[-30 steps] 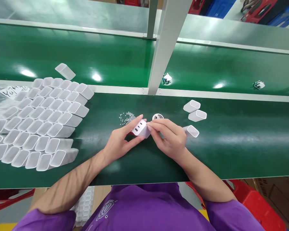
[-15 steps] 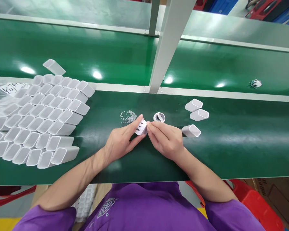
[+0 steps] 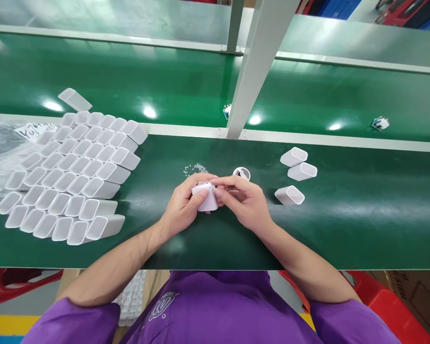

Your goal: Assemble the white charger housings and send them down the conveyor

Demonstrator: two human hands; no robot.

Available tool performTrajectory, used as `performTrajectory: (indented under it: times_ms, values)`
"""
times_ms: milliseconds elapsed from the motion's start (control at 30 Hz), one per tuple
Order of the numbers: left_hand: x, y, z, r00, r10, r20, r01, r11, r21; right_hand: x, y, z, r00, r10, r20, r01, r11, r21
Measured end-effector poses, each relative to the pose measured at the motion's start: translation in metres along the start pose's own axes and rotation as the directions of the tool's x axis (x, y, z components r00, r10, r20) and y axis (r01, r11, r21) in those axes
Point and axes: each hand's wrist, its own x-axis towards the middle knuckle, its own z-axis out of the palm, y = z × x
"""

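My left hand (image 3: pixel 184 201) is closed around a white plastic charger housing (image 3: pixel 208 200), thumb on the near side and fingers behind. Dark slots show along its far top edge, turned mostly away from me. My right hand (image 3: pixel 246 198) pinches at the right edge of the housing with thumb and forefinger. Anything small between those fingertips is hidden. Just beyond my left hand lies a scatter of small clear pieces (image 3: pixel 195 168), partly covered by the fingers. A round white dish (image 3: pixel 241 173) with something dark and white inside stands behind my right hand.
Many white open-ended sleeves (image 3: pixel 75 177) stand packed at left, beside a plastic bag (image 3: pixel 0 157) with handwriting. One sleeve (image 3: pixel 75 99) lies beyond them; three more sleeves (image 3: pixel 303 171) sit at right. A metal post (image 3: pixel 252 71) rises ahead. Small electronic parts (image 3: pixel 380 123) lie on the far green belt.
The housing has been tipped so its slotted face points up and away, and my left thumb now lies across its near side. A second small part has appeared on the far belt beside the post.
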Motion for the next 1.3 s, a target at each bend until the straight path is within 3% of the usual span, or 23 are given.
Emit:
performTrajectory:
  times_ms: [167, 367, 600, 900, 1300]
  values:
    - [-0.0016, 0.0007, -0.0003, 0.998, 0.061, -0.007, -0.06, 0.997, 0.056, 0.0023, 0.0001, 0.0023, 0.989, 0.122, 0.088, -0.138, 0.966, 0.22]
    - [-0.0017, 0.0012, -0.0015, 0.997, 0.074, 0.027, -0.076, 0.996, 0.057, 0.0021, -0.0003, 0.0019, 0.979, 0.176, 0.1, -0.197, 0.944, 0.264]
    - [-0.0013, 0.0011, -0.0014, 0.993, 0.112, 0.029, -0.115, 0.986, 0.124, -0.0008, -0.001, -0.0003, 0.985, 0.141, 0.096, -0.155, 0.976, 0.154]
    - [-0.001, -0.0007, -0.0018, 0.977, 0.215, -0.004, -0.206, 0.944, 0.259, -0.0046, -0.0032, -0.0003, 0.998, -0.027, 0.055, 0.028, 0.999, -0.026]
    - [-0.0001, 0.0037, -0.0017, 0.968, 0.253, -0.01, -0.234, 0.909, 0.345, -0.0068, -0.0025, 0.0042, 0.998, -0.053, 0.029, 0.055, 0.996, -0.076]
